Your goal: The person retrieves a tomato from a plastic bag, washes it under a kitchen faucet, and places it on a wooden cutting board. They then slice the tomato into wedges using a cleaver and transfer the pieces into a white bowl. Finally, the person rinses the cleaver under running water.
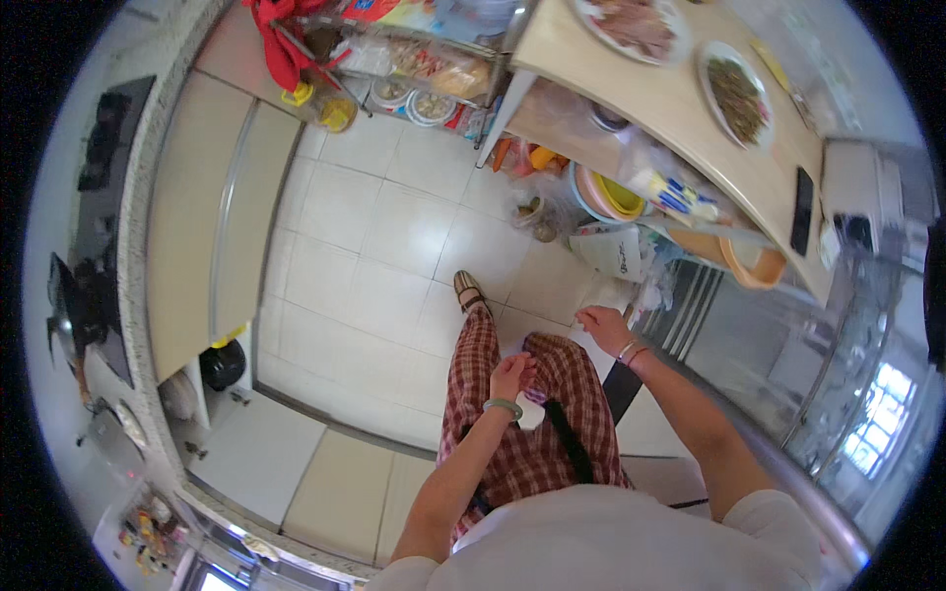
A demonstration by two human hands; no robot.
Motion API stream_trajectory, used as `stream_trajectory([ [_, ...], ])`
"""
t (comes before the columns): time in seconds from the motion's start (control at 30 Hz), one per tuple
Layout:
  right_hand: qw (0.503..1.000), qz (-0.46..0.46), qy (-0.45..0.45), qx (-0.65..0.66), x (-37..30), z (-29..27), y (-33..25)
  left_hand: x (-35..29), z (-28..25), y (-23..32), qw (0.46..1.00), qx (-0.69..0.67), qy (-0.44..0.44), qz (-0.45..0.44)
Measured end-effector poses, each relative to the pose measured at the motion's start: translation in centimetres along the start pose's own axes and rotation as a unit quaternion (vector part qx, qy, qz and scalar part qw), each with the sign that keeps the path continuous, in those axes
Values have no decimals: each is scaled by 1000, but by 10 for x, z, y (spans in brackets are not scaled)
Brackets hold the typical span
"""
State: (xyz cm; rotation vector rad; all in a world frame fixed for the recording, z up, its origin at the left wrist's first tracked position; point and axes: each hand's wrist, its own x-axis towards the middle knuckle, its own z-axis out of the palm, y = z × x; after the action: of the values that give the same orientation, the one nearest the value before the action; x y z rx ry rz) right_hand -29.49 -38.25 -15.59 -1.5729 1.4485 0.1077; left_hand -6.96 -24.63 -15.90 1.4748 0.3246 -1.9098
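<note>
My left hand (512, 376) hangs over my plaid trousers (483, 394), its fingers curled in loosely and nothing visible in them. A pale green bangle (505, 408) circles that wrist. Farther right, my right hand (603, 325) hovers beside my knee, close to clear plastic bags (658, 288); its fingers are slightly bent and apart, with no object in them. Thin bracelets (631, 350) show on the right wrist. Neither hand touches a counter or table. Between my arms, a small white patch (530, 414) lies against the trousers, and I cannot make out what it is.
On the right, a wooden table (680, 108) bears plates of sliced meat (636, 28) and greens (739, 98), plus a black phone (802, 209). Colored basins (611, 195) sit beneath. Along the left runs a counter with a stove (110, 148); one lower cabinet shows a black pot (223, 365).
</note>
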Motion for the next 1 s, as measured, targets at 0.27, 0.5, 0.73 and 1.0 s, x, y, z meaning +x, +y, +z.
stream_trajectory([
  [0.27,963,94,43,251,225,11,-25,130,2,15,993,-117,7,3],
  [0.5,907,78,77,406,432,34,3,254,17,30,966,-251,14,55],
  [0.73,917,99,177,342,620,22,134,294,17,40,956,-286,19,58],
  [1.0,956,35,183,228,554,39,101,302,23,78,958,-241,33,153],
])
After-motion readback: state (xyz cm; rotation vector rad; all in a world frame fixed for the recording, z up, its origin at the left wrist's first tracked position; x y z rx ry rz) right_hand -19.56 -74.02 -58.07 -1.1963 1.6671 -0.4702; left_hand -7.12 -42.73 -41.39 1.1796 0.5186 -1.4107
